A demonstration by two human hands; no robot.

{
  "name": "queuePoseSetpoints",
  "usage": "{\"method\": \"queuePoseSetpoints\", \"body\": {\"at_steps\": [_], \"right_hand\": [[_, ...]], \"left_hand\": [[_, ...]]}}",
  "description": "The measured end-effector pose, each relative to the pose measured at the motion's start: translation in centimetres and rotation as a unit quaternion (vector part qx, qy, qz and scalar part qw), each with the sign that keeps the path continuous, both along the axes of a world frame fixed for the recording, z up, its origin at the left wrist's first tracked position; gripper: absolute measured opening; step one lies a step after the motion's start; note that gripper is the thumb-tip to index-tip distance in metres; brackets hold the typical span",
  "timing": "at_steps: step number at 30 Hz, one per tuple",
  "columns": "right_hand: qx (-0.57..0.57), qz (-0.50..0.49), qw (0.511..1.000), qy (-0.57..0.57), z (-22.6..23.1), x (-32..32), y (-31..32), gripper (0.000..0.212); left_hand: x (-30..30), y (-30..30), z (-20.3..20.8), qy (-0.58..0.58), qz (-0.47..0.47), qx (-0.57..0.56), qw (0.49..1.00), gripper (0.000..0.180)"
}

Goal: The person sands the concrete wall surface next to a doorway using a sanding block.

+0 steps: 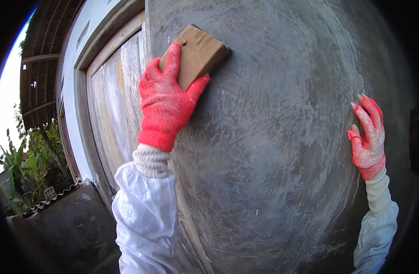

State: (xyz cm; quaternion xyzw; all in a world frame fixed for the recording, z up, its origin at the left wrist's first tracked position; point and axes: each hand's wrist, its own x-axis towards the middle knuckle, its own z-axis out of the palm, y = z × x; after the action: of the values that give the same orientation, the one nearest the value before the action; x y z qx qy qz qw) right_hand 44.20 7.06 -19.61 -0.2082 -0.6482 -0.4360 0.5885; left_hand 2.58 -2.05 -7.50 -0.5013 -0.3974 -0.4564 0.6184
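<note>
My left hand (166, 98), in a dusty red glove, is closed around a brown sanding block (198, 54). The block is tilted, with its underside against the grey plastered wall (264, 137) near the wall's upper left. A dark edge shows along the block's top and right corner; its face on the wall is hidden. Farther right, my right hand (369, 141) rests on the same wall with its fingers apart and nothing in them. Its red glove is whitened with dust, and bare fingertips stick out of it.
A weathered wooden door (111, 86) in a pale frame stands left of the wall. Beyond it are a low dark wall (63, 237), green plants (34, 166) and a brown roof overhang (38, 68). Pale scuffs and swirls mark the plaster.
</note>
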Motion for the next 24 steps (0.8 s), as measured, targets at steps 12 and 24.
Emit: {"method": "queuePoseSetpoints", "body": {"at_steps": [12, 24], "right_hand": [[-0.006, -0.038, 0.998, -0.041, 0.3, -0.2, -0.2, 0.06], [-0.019, -0.036, 0.994, -0.099, -1.0, -3.0, -2.1, 0.054]], "left_hand": [[-2.9, -1.5, -4.8, 0.079, 0.009, -0.088, 0.993, 0.09], [-2.4, -3.3, -17.1, 0.313, -0.053, -0.284, 0.905, 0.097]]}}
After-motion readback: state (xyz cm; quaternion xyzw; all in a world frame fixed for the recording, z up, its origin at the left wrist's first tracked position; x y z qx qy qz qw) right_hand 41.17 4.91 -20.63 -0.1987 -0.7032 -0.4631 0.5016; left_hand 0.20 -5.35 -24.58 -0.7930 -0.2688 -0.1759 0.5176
